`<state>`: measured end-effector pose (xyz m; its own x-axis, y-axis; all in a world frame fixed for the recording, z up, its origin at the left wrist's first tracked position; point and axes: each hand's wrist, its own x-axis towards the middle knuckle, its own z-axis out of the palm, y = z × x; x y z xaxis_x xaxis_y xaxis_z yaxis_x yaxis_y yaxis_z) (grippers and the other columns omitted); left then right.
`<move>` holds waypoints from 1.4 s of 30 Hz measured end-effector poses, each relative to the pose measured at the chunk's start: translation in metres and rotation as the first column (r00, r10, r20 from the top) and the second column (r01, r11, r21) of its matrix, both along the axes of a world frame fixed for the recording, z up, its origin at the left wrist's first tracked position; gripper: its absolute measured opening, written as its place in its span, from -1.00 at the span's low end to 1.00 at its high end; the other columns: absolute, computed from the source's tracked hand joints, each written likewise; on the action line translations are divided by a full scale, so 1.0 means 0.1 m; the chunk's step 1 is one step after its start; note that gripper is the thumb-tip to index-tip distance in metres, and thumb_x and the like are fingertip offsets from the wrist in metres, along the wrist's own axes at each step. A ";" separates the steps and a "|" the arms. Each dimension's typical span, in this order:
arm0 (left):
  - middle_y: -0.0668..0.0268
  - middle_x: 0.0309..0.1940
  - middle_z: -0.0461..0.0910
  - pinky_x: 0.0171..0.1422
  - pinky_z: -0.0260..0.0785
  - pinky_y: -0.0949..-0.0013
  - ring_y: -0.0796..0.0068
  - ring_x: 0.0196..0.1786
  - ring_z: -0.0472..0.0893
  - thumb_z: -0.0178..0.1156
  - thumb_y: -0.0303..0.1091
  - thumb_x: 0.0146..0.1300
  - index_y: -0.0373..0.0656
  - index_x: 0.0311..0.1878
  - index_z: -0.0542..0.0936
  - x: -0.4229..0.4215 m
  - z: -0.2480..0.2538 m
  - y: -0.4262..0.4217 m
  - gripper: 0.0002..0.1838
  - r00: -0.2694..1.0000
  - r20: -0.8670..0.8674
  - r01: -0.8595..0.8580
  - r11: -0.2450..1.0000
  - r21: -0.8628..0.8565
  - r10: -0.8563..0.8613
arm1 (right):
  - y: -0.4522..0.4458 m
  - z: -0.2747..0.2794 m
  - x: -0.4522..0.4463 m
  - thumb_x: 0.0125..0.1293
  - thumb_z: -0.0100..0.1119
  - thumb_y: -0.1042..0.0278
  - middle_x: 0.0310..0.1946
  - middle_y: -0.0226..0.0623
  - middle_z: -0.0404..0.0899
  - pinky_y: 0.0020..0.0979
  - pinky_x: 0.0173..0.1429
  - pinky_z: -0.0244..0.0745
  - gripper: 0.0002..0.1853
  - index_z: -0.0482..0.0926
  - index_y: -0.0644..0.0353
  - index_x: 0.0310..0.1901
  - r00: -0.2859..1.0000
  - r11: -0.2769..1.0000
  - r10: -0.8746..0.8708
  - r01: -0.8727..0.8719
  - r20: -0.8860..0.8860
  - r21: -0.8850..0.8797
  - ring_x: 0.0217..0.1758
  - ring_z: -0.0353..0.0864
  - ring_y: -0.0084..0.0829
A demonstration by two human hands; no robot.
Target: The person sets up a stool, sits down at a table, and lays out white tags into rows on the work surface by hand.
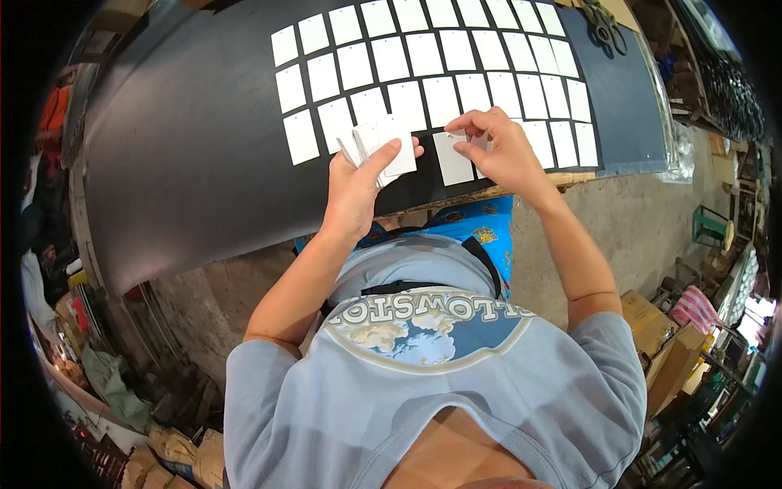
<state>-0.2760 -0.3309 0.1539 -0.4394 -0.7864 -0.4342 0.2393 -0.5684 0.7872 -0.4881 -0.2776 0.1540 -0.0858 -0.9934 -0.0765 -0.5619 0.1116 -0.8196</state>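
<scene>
My left hand (356,183) is closed on a fanned stack of white cards (401,153), its thumb on top, over the front part of the dark table. To its right, my right hand (507,155) is above a white card (453,160) near the table's front edge. Its thumb and index finger are bent toward each other with a gap between them, and nothing shows in the gap. Rows of white cards (424,55) lie side by side on the table beyond both hands. My right hand partly covers the cards under it.
The dark table (179,147) stretches to the left. Scissors (604,31) lie at its back right, on a blue-grey surface (623,114). A green stool (710,226) stands on the floor at right, with cardboard boxes (648,322) nearer me.
</scene>
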 end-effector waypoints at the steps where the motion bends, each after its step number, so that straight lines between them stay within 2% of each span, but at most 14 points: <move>1: 0.03 -0.14 0.68 0.03 0.58 0.35 0.32 -0.10 0.71 0.21 -0.49 0.29 -0.43 0.06 0.51 0.01 0.01 0.01 -0.69 1.000 0.001 -0.004 1.000 0.001 0.004 | -0.01 0.00 0.01 0.13 0.28 0.52 -0.43 -0.35 0.50 -0.34 -0.08 0.37 -0.78 0.65 0.16 -0.15 0.998 1.000 0.017 -0.018 -0.066 -0.011 -0.22 0.39 -0.37; 7: -0.03 -0.04 0.63 0.10 0.58 0.27 0.23 -0.02 0.69 0.22 -0.53 0.27 -0.44 0.12 0.46 0.08 -0.07 0.03 -0.62 0.996 0.032 0.080 0.997 0.000 -0.080 | -0.01 -0.08 0.02 0.09 0.32 0.52 -0.36 -0.28 0.55 -0.29 -0.03 0.35 -0.78 0.65 0.18 -0.18 0.958 0.978 0.009 -0.068 -0.287 -0.197 -0.13 0.42 -0.28; 9: 0.04 -0.10 0.66 0.10 0.56 0.35 0.35 -0.08 0.70 0.28 -0.57 0.20 -0.42 0.06 0.51 0.06 -0.10 0.07 -0.64 0.996 0.053 0.064 0.998 0.017 -0.065 | -0.03 -0.06 0.06 0.09 0.34 0.51 -0.35 -0.28 0.56 -0.29 -0.04 0.36 -0.78 0.65 0.17 -0.18 0.945 0.968 -0.005 -0.078 -0.328 -0.239 -0.10 0.43 -0.27; 12: 0.15 -0.08 0.65 0.07 0.53 0.40 0.44 -0.06 0.66 0.38 -0.53 0.13 -0.35 0.05 0.54 0.05 -0.19 0.12 -0.59 0.997 0.081 0.014 0.999 -0.048 -0.010 | -0.08 0.09 0.19 0.13 0.37 0.39 -0.37 -0.30 0.58 -0.35 -0.17 0.39 -0.77 0.65 0.16 -0.15 1.000 0.978 0.012 -0.012 0.001 -0.206 -0.17 0.49 -0.37; 13: 0.18 -0.08 0.65 0.05 0.52 0.41 0.47 -0.05 0.65 0.41 -0.51 0.11 -0.33 0.05 0.55 0.05 -0.20 0.14 -0.58 0.996 0.083 0.020 0.996 -0.085 -0.013 | -0.09 0.08 0.22 0.13 0.37 0.39 -0.37 -0.30 0.58 -0.35 -0.17 0.39 -0.77 0.65 0.16 -0.15 1.000 0.979 0.015 -0.014 0.003 -0.205 -0.17 0.49 -0.37; 15: 0.20 -0.11 0.66 0.01 0.52 0.42 0.50 -0.08 0.65 0.44 -0.50 0.09 -0.33 0.04 0.55 0.08 -0.19 0.15 -0.56 0.995 0.104 0.010 0.995 -0.098 0.000 | -0.12 0.05 0.27 0.21 0.30 0.40 -0.36 -0.44 0.56 -0.52 -0.19 0.28 -0.78 0.65 0.14 -0.09 0.986 0.998 0.067 -0.069 0.154 0.009 -0.30 0.37 -0.59; 17: 0.17 -0.05 0.65 0.10 0.51 0.39 0.44 -0.01 0.64 0.39 -0.52 0.14 -0.34 0.07 0.54 0.14 -0.17 0.13 -0.59 0.976 0.218 0.006 0.989 -0.147 0.027 | -0.17 0.06 0.29 0.20 0.29 0.42 -0.43 -0.47 0.54 -0.55 -0.21 0.29 -0.78 0.66 0.15 -0.10 0.985 0.998 0.056 -0.061 0.166 0.024 -0.35 0.35 -0.63; 21: -0.01 -0.07 0.64 0.11 0.55 0.29 0.23 -0.03 0.69 0.20 -0.54 0.29 -0.45 0.12 0.45 0.35 -0.13 0.02 -0.64 0.991 0.048 -0.122 0.986 -0.111 0.128 | -0.20 0.03 0.32 0.15 0.28 0.45 -0.45 -0.33 0.55 -0.39 -0.22 0.40 -0.82 0.68 0.17 -0.18 0.996 0.997 0.079 -0.080 0.031 0.016 -0.32 0.46 -0.43; 27: -0.01 -0.05 0.63 0.13 0.55 0.27 0.19 0.03 0.67 0.20 -0.56 0.27 -0.45 0.11 0.46 0.54 -0.01 -0.01 -0.65 0.992 0.049 -0.109 0.992 -0.068 0.112 | -0.23 -0.04 0.38 0.12 0.27 0.51 -0.46 -0.28 0.53 -0.30 -0.06 0.37 -0.85 0.67 0.22 -0.24 0.985 0.988 0.154 -0.155 -0.077 -0.011 -0.21 0.41 -0.30; 32: 0.11 -0.05 0.64 0.10 0.53 0.36 0.37 -0.02 0.66 0.35 -0.59 0.13 -0.38 0.07 0.51 0.57 -0.12 0.09 -0.58 0.980 0.103 -0.160 0.983 -0.090 0.169 | -0.24 -0.08 0.41 0.11 0.31 0.49 -0.37 -0.32 0.55 -0.34 -0.13 0.38 -0.84 0.68 0.20 -0.23 0.940 0.978 0.110 -0.161 -0.324 -0.134 -0.18 0.41 -0.35; 36: 0.18 -0.07 0.64 0.08 0.52 0.39 0.44 -0.05 0.65 0.41 -0.55 0.10 -0.35 0.04 0.54 0.58 -0.11 0.16 -0.58 0.983 0.132 -0.123 0.992 -0.026 0.125 | -0.24 -0.09 0.45 0.11 0.30 0.50 -0.37 -0.25 0.56 -0.24 -0.02 0.35 -0.88 0.66 0.22 -0.27 0.946 0.960 0.089 -0.166 -0.313 -0.227 -0.16 0.41 -0.21; 39: 0.20 -0.11 0.65 0.04 0.52 0.41 0.48 -0.08 0.65 0.44 -0.52 0.07 -0.34 0.01 0.56 0.55 -0.17 0.22 -0.59 0.980 0.172 -0.091 0.994 -0.063 0.101 | -0.24 0.00 0.58 0.12 0.33 0.46 -0.38 -0.27 0.56 -0.28 -0.08 0.38 -0.85 0.66 0.21 -0.24 0.984 0.950 0.087 -0.130 -0.157 -0.285 -0.19 0.45 -0.27; 41: 0.23 -0.14 0.67 0.01 0.51 0.43 0.51 -0.11 0.65 0.46 -0.50 0.06 -0.33 -0.01 0.58 0.53 -0.18 0.25 -0.59 0.981 0.156 -0.110 0.992 -0.058 0.118 | -0.25 0.10 0.72 0.13 0.35 0.43 -0.36 -0.30 0.59 -0.34 -0.18 0.40 -0.82 0.66 0.19 -0.21 0.978 0.983 0.156 -0.139 0.141 -0.124 -0.26 0.48 -0.36; 42: 0.23 -0.14 0.67 -0.01 0.51 0.44 0.52 -0.12 0.64 0.46 -0.50 0.06 -0.33 -0.03 0.59 0.52 -0.18 0.26 -0.61 0.979 0.158 -0.120 0.991 -0.066 0.129 | -0.27 0.04 0.72 0.13 0.35 0.43 -0.38 -0.30 0.61 -0.39 -0.24 0.41 -0.81 0.66 0.19 -0.19 0.975 0.984 0.176 -0.170 0.133 -0.057 -0.34 0.47 -0.44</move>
